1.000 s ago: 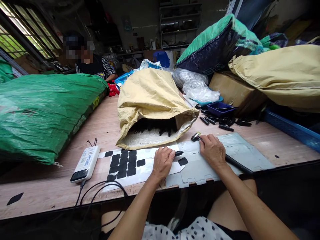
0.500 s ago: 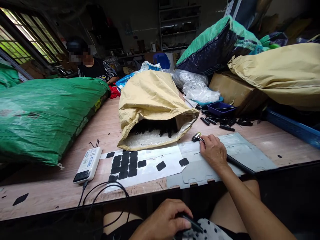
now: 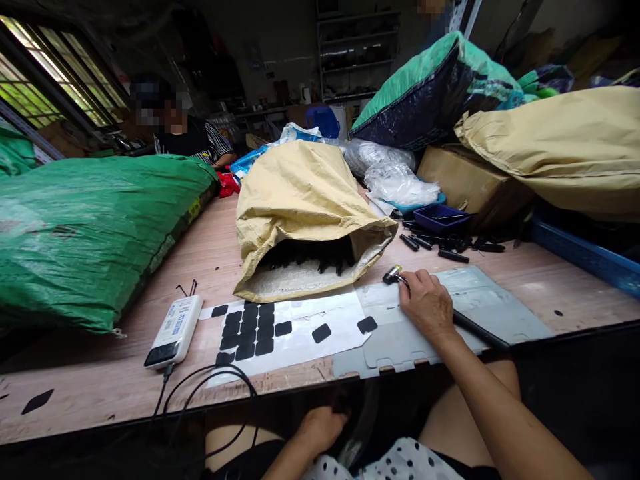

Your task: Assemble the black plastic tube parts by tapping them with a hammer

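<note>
My right hand (image 3: 426,303) rests on the grey board (image 3: 505,303) with its fingers wrapped round a small hammer (image 3: 393,274). The hammer's head, dark with a pale yellow face, sticks out past the fingertips, and its black handle runs toward the table's front edge. Below that edge, over my lap, is my left hand (image 3: 323,427). Its fingertips are lost in shadow, so I cannot tell whether anything is in them. A white sheet (image 3: 300,347) carrying several black rounded-square pads (image 3: 249,331) lies left of the board. Behind it an open tan sack (image 3: 300,193) shows black pieces inside.
A white power bank (image 3: 175,330) with a black cable sits at the left, before a big green sack (image 3: 95,233). Black handle-like pieces (image 3: 453,256) lie near a small purple tray (image 3: 440,219). A blue crate (image 3: 585,250) is at right. A person (image 3: 187,143) sits across the table.
My left hand has dropped from above my lap to under the table edge, and the dark object seen in it is no longer visible. My right hand and the hammer have stayed put.
</note>
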Demonstrator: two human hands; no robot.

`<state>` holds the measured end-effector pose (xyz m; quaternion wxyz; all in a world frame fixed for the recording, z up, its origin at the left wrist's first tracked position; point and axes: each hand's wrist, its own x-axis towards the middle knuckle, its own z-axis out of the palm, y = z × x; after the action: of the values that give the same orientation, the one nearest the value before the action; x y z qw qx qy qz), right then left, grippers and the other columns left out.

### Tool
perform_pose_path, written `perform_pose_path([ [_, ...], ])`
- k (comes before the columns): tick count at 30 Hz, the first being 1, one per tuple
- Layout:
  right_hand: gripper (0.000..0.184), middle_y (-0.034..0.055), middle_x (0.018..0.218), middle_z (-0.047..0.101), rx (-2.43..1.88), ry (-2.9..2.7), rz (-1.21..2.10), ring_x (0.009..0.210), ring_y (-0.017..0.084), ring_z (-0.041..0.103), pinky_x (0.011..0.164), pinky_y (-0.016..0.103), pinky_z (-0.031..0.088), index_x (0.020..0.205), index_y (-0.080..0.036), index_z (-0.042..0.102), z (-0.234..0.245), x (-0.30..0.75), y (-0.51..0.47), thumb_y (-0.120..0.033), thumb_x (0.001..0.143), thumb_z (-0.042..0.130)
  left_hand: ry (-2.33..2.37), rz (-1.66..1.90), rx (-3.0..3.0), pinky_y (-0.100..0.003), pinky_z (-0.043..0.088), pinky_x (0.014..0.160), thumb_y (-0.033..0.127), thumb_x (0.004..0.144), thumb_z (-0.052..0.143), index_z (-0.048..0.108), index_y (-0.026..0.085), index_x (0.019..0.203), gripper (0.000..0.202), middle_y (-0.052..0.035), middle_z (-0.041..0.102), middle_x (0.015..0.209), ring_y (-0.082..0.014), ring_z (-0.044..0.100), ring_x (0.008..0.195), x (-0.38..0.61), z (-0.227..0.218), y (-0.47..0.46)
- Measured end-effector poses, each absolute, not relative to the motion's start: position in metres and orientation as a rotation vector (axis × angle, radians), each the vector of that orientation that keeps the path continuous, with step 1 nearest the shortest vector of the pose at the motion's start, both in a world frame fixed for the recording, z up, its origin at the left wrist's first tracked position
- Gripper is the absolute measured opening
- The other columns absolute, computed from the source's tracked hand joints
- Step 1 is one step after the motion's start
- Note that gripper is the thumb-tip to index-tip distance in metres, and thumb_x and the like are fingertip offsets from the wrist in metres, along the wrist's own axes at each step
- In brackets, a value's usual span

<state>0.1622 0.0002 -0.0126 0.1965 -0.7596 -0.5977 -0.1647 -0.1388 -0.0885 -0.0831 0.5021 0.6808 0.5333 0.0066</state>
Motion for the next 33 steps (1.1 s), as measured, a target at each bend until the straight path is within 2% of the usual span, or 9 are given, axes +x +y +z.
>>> perform_pose_path([
  [3, 0.025, 0.0091, 0.099, 0.064, -2.132, -1.683, -0.460, 0.089, 0.022, 0.052, 0.071, 0.034, 0.030, 0.113, -0.019, 0.069, -0.012, 0.162, 0.000, -0.028, 0.096, 0.052, 0.993, -0.196, 1.723, -0.036, 0.053, 0.083, 0.050, 0.080, 0.071, 0.077, 0.029, 0.113, 0.039, -0.0047, 0.077, 0.101, -0.0258, 0.070, 0.093, -0.127, -0.024, -0.088],
  [5, 0.025, 0.0092, 0.099, 0.064, -2.137, -1.686, -0.457, 0.089, 0.022, 0.051, 0.071, 0.034, 0.029, 0.112, -0.019, 0.069, -0.012, 0.162, 0.000, -0.028, 0.096, 0.052, 0.629, -0.191, 1.710, -0.030, 0.052, 0.076, 0.056, 0.081, 0.073, 0.076, 0.032, 0.117, 0.044, -0.0019, 0.076, 0.098, -0.0207, 0.068, 0.085, -0.117, 0.018, -0.074],
  [9, 0.025, 0.0093, 0.100, 0.063, -2.136, -1.685, -0.447, 0.089, 0.022, 0.051, 0.071, 0.034, 0.029, 0.112, -0.019, 0.069, -0.013, 0.163, 0.000, -0.028, 0.096, 0.051, 0.765, 0.242, 1.638, -0.029, 0.052, 0.075, 0.049, 0.091, 0.064, 0.074, 0.023, 0.118, 0.039, -0.0043, 0.075, 0.095, -0.0189, 0.067, 0.083, -0.092, 0.065, -0.004],
  [13, 0.024, 0.0093, 0.099, 0.063, -2.118, -1.679, -0.423, 0.089, 0.022, 0.050, 0.071, 0.033, 0.030, 0.111, -0.020, 0.069, -0.013, 0.163, 0.001, -0.027, 0.095, 0.052, 1.424, 0.777, 1.856, -0.034, 0.051, 0.080, 0.044, 0.096, 0.055, 0.073, 0.020, 0.115, 0.035, -0.0091, 0.074, 0.097, -0.0226, 0.066, 0.091, -0.063, 0.058, 0.089],
  [18, 0.023, 0.0091, 0.099, 0.062, -2.127, -1.668, -0.391, 0.091, 0.022, 0.051, 0.074, 0.033, 0.032, 0.108, -0.019, 0.069, -0.009, 0.162, 0.001, -0.027, 0.096, 0.051, 1.910, 0.701, 1.961, -0.042, 0.050, 0.087, 0.044, 0.085, 0.070, 0.074, 0.017, 0.101, 0.032, -0.0176, 0.068, 0.115, -0.0337, 0.067, 0.104, -0.038, 0.036, 0.147],
  [22, 0.022, 0.0089, 0.099, 0.063, -2.152, -1.659, -0.380, 0.092, 0.022, 0.052, 0.074, 0.033, 0.032, 0.107, -0.019, 0.069, -0.007, 0.160, 0.001, -0.027, 0.096, 0.051, 1.894, 0.711, 2.036, -0.041, 0.049, 0.090, 0.036, 0.089, 0.065, 0.071, 0.018, 0.101, 0.023, -0.0173, 0.065, 0.118, -0.0327, 0.065, 0.108, -0.047, 0.034, 0.140],
  [26, 0.021, 0.0092, 0.100, 0.062, -2.159, -1.659, -0.380, 0.093, 0.022, 0.051, 0.074, 0.033, 0.032, 0.106, -0.019, 0.068, -0.006, 0.160, 0.001, -0.027, 0.096, 0.052, 1.625, 0.892, 2.107, -0.035, 0.048, 0.082, 0.037, 0.096, 0.059, 0.064, 0.021, 0.105, 0.019, -0.0069, 0.068, 0.100, -0.0237, 0.064, 0.094, -0.072, 0.040, 0.095],
  [29, 0.021, 0.0093, 0.100, 0.062, -2.158, -1.663, -0.396, 0.091, 0.022, 0.051, 0.073, 0.033, 0.031, 0.106, -0.019, 0.068, -0.007, 0.160, 0.001, -0.027, 0.095, 0.052, 1.334, 0.799, 2.147, -0.031, 0.046, 0.076, 0.038, 0.095, 0.062, 0.063, 0.023, 0.102, 0.016, -0.0020, 0.068, 0.096, -0.0198, 0.061, 0.087, -0.083, 0.036, 0.051],
  [33, 0.021, 0.0089, 0.099, 0.062, -2.154, -1.646, -0.403, 0.090, 0.022, 0.050, 0.072, 0.033, 0.030, 0.107, -0.020, 0.069, -0.010, 0.161, 0.000, -0.028, 0.095, 0.053, 1.283, 0.681, 2.232, -0.033, 0.044, 0.081, 0.030, 0.090, 0.068, 0.064, 0.023, 0.098, 0.011, -0.0018, 0.066, 0.096, -0.0209, 0.058, 0.091, -0.082, 0.019, 0.016],
])
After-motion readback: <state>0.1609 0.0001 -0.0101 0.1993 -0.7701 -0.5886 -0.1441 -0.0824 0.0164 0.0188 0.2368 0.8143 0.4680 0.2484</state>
